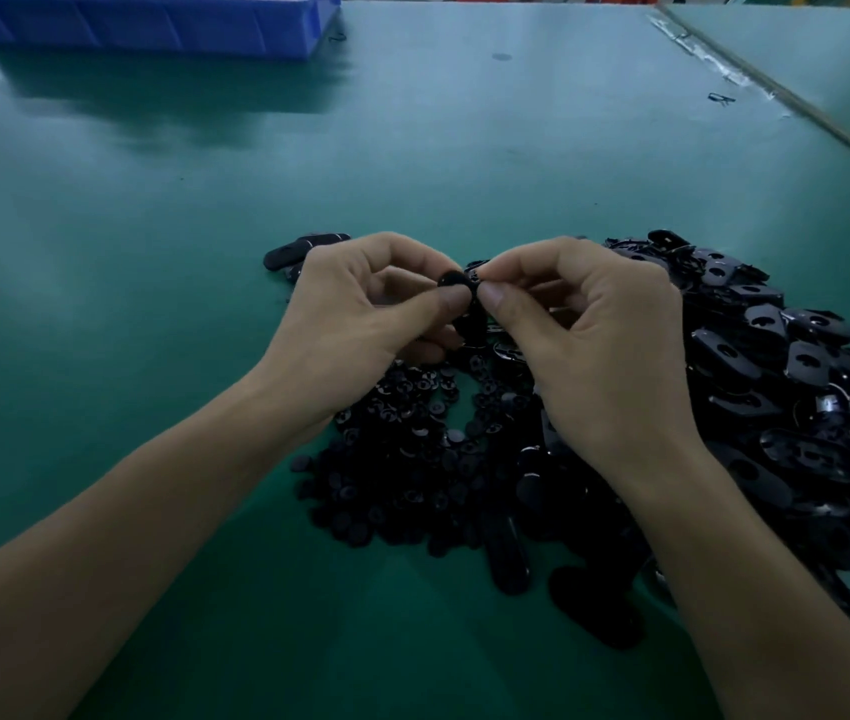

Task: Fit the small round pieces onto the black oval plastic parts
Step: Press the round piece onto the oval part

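Both hands [469, 309] pinch a glossy black oval part [456, 288].

I see a dim, glossy green surface [163, 262], a blue plastic bin [153, 23] upper left, and a second green surface [828, 59] adjoining upper right.

both forearms [127, 511] reach in from below, left hand [360, 314] and right hand [594, 345] meet in the middle, fingers curled, each thumb and forefinger pinching, tips almost touching.
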The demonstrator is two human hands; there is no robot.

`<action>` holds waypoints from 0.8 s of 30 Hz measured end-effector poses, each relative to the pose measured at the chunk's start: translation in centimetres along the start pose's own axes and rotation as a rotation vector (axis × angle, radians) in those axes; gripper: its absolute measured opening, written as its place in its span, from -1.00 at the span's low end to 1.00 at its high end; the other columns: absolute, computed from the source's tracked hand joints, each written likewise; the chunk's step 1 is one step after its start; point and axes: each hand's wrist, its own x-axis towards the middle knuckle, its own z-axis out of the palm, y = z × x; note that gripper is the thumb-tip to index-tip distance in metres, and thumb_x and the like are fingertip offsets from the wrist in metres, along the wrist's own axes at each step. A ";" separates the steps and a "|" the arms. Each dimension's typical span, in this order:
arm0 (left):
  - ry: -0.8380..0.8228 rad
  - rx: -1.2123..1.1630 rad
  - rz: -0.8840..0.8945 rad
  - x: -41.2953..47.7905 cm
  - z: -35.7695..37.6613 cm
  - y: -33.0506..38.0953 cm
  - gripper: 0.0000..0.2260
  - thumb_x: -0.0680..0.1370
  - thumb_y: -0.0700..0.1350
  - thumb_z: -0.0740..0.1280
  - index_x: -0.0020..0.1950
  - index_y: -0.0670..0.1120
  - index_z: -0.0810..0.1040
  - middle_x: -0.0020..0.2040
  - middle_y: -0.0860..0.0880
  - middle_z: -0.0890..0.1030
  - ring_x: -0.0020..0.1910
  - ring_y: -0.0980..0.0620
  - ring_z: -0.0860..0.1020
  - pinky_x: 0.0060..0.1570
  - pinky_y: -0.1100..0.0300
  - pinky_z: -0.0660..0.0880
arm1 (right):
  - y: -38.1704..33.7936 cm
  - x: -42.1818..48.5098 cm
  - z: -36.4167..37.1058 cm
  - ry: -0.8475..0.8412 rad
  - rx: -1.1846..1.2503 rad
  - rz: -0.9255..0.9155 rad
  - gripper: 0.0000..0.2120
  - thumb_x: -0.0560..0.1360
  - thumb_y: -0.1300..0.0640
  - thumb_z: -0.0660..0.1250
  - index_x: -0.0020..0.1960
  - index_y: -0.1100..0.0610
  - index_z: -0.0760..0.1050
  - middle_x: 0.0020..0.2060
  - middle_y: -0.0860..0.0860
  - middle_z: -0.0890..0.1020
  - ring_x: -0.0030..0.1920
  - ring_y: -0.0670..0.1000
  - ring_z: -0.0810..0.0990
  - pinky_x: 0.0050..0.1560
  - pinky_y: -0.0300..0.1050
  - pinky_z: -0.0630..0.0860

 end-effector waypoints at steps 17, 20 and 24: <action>0.053 -0.089 0.001 0.0 0.0 0.0 -0.81 0.48 -0.36 0.45 0.03 -0.14 0.59 -0.28 -0.09 0.71 -0.28 -0.01 0.70 -0.25 0.22 0.62 | 0.4 0.1 0.2 -0.042 0.132 0.144 -0.89 0.45 0.17 0.47 -0.15 -0.05 0.63 -0.31 -0.11 0.70 -0.26 -0.10 0.70 -0.10 0.00 0.67; 0.026 -0.097 -0.001 -0.1 0.3 0.1 -0.88 0.49 -0.36 0.42 -0.07 -0.15 0.64 -0.25 -0.09 0.72 -0.25 0.00 0.70 -0.21 0.23 0.63 | 0.4 0.1 0.2 -0.063 0.162 0.163 -0.89 0.45 0.19 0.48 -0.14 -0.02 0.66 -0.30 -0.09 0.71 -0.24 -0.08 0.71 -0.07 0.04 0.67; 0.013 -0.114 0.002 -0.3 0.5 0.2 -0.87 0.52 -0.38 0.38 -0.08 -0.17 0.64 -0.23 -0.11 0.72 -0.23 -0.02 0.70 -0.20 0.23 0.62 | 0.4 0.1 0.2 -0.042 0.164 0.170 -0.88 0.45 0.21 0.48 -0.15 -0.01 0.67 -0.31 -0.10 0.71 -0.25 -0.09 0.71 -0.15 -0.05 0.66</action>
